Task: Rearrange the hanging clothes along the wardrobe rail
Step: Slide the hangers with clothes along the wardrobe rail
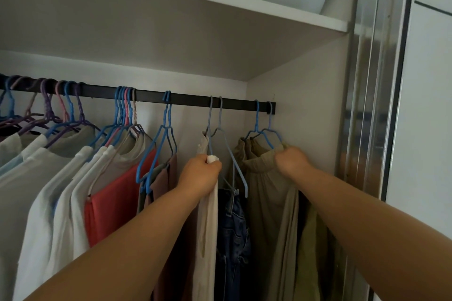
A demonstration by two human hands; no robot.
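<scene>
With the left hand [201, 170] clamped on the cream garment [208, 215] and the right hand [291, 159] on the olive one [266, 193] at the rail's [190, 98] right end, slide both by their hangers, not the cloth.

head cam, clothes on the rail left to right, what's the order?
white tops → red garment → brown garment → cream garment, gripped by the left hand → dark denim → olive-khaki garment, gripped by the right hand. All hang from the black rail.
</scene>
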